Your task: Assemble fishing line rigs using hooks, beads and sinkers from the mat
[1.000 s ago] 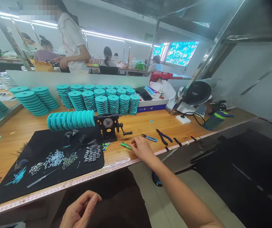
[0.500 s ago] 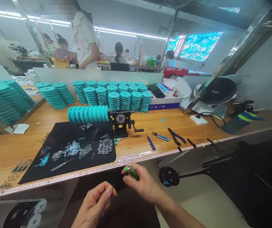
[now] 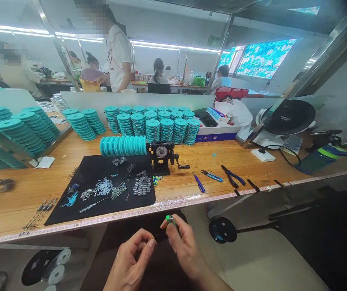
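My left hand (image 3: 134, 258) is closed in a pinch, thumb against forefinger. A thin dark strand (image 3: 156, 236) sticks out a little from its fingertips; what the strand is made of is too small to make out. Close by on the right, my right hand (image 3: 184, 244) is wrapped round a green lighter (image 3: 170, 218), its top end showing above the fingers and most of its body hidden. Both hands are in front of the bench edge, over a dark surface. On the bench beyond them lies a black mat (image 3: 100, 202) with small piles of fishing-tackle-like parts.
A hand-cranked winder (image 3: 161, 152) carries a row of turquoise spools (image 3: 123, 145). Stacks of similar spools (image 3: 153, 131) stand behind. Pliers (image 3: 232, 176), blue thread snips (image 3: 211, 176) and a blue pen-like tool (image 3: 199, 182) lie to the right. Several people are beyond the partition.
The view has swung left, so the bench appears shifted right. My right hand has turned more upright with the lighter. My left hand keeps its pinch on the strand.
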`<move>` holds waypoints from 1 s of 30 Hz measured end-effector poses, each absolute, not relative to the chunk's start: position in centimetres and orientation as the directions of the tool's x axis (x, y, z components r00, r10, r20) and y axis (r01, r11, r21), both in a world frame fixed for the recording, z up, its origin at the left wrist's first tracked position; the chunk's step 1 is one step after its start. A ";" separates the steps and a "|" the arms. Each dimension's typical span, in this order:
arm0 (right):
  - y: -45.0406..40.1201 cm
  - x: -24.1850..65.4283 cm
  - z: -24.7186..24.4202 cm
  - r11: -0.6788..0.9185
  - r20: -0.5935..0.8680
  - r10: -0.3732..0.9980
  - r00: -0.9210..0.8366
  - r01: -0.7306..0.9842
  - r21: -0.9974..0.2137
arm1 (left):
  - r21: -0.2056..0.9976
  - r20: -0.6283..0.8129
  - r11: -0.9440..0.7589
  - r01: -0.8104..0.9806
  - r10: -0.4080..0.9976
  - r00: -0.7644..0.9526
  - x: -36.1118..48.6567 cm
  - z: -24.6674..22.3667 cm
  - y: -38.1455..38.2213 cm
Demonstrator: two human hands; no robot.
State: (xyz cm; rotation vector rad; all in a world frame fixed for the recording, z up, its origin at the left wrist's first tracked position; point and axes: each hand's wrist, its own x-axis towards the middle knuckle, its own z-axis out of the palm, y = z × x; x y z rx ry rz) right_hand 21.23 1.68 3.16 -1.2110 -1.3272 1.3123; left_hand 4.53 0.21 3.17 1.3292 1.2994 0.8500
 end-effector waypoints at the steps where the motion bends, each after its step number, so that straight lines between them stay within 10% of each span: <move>1: 1.7 21.2 3.0 -0.067 -0.067 0.988 -0.140 0.005 -0.998 | 0.963 -0.178 0.142 0.230 0.973 0.148 4.4 3.3 0.2; 30: -0.3 18.6 0.6 -0.389 -0.317 0.918 -0.239 -0.391 -0.834 | 0.969 -0.231 0.245 -0.013 0.928 0.293 4.7 3.5 -0.1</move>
